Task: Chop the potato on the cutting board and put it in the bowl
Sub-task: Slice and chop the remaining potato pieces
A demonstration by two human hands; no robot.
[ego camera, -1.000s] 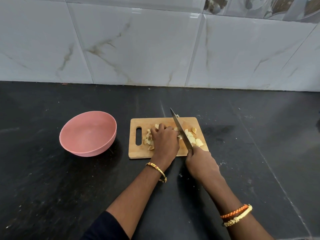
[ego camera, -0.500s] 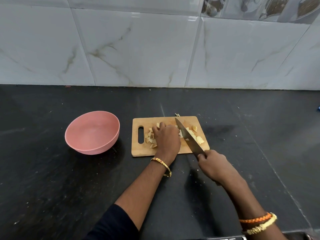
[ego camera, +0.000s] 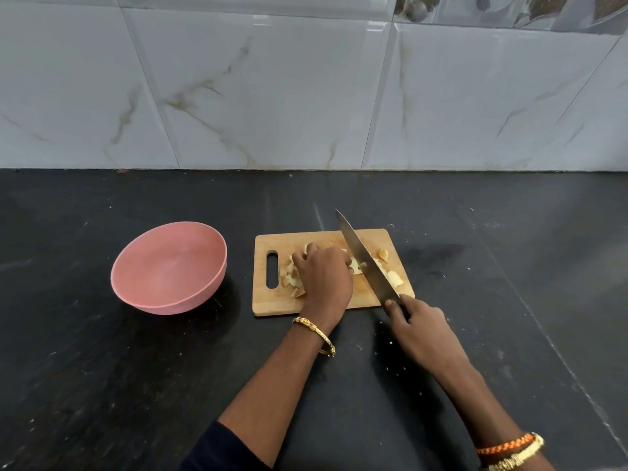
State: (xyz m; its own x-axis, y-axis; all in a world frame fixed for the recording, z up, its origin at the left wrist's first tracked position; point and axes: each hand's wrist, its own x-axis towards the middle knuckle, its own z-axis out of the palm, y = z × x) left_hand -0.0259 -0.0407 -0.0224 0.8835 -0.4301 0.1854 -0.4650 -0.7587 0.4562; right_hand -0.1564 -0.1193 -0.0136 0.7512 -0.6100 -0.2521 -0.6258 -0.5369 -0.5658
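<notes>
**Knife poised over a pile of potato pieces, bowl waiting to the left**

The left hand [ego camera: 323, 277] sits curled over the potato pieces [ego camera: 295, 278] near the middle of the wooden cutting board [ego camera: 272, 305], its fingers bunched on the pile; whether it pins one larger chunk underneath cannot be told. The right hand [ego camera: 421, 329] grips the handle of a long kitchen knife [ego camera: 365, 260] just off the board's near right corner. The blade runs diagonally, from that corner up and away to the left, its tip past the board's far edge, and it lies just beside the left hand's knuckles. More cut pieces [ego camera: 394, 277] lie on the right side of the blade.

The pink bowl [ego camera: 170, 266] stands on the black countertop [ego camera: 102, 368] just left of the board, on the left hand's side, and looks to hold nothing yet. Chopping seems nearly done and the transfer not begun. The pile lies between blade and bowl, so a leftward sweep suits it, with the left hand nearer the bowl. The narrow gap between edge and knuckles is the risk.
</notes>
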